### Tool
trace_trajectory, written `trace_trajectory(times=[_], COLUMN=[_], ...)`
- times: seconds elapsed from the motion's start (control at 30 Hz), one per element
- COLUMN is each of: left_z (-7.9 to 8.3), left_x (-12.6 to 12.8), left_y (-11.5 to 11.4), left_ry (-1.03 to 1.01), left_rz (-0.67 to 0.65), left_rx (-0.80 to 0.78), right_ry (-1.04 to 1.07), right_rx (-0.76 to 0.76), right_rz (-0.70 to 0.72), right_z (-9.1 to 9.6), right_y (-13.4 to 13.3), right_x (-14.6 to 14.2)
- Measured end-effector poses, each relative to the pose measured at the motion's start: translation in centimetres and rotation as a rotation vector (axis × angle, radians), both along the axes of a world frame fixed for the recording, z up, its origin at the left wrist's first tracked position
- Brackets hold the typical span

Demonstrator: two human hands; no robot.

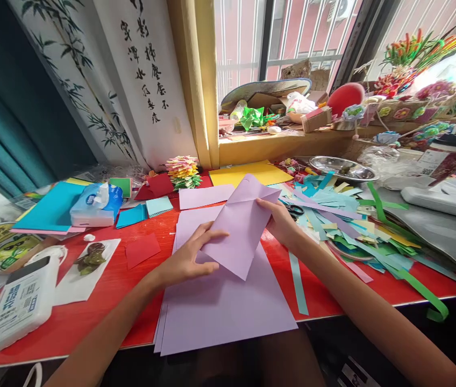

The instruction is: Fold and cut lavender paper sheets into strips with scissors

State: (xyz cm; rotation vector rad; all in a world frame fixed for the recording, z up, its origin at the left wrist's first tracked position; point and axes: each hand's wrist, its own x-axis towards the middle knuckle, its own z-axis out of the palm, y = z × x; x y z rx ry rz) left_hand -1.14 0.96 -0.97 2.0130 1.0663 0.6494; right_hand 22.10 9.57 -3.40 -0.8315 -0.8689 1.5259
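A sheet of light purple paper (pixel 238 226), with a crease near its top, is lifted at a tilt over a stack of larger purple sheets (pixel 228 314). My right hand (pixel 278 220) pinches the sheet at its upper right edge, thumb on the near face. At the sheet's left edge is my left hand (pixel 190 255), thumb and fingers apart, the fingertips over the paper; whether they press on it I cannot tell. Behind the right hand lies a pair of dark-handled scissors (pixel 294 210), partly hidden.
Cut paper strips (pixel 344 220) are heaped at right, beside a metal dish (pixel 344 167). At left are a tissue pack (pixel 95 205), blue paper (pixel 52 207), red paper (pixel 142 250) and a white box-shaped item (pixel 20 306). Yellow paper (pixel 252 174) lies behind, near a folded-paper piece (pixel 183 173).
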Motion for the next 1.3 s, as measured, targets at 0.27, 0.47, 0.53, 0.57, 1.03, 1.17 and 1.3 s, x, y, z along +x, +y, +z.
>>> trace_trajectory(times=[0.27,0.47,0.53,0.57,1.03,1.17,1.3], left_z=[1.1,0.8,0.0,-0.4,-1.7,-1.8,-1.7], left_x=[1.1,2.2,2.1,2.0,2.0,2.1,2.1], left_y=[2.0,2.4,2.6,2.6,2.6,2.4,2.4], left_ry=[-0.312,-0.328,-0.363,-0.379,-0.565,-0.555,-0.562], left_rz=[0.33,0.411,0.424,0.428,0.365,0.366,0.365], left_rx=[-0.03,0.037,0.039,0.034,-0.048,-0.05,-0.056], right_ry=[-0.231,-0.331,-0.338,-0.346,-0.45,-0.445,-0.456], right_rx=[-0.025,0.063,0.096,0.11,0.226,0.229,0.24], right_rz=[0.353,0.492,0.456,0.43,0.263,0.254,0.25], right_z=[1.1,1.4,1.4,1.3,0.8,0.8,0.7], right_y=[-2.1,-3.2,-3.1,-3.0,-2.3,-2.4,-2.3], right_x=[-0.7,-1.3,-1.4,-1.5,-1.4,-1.4,-1.4])
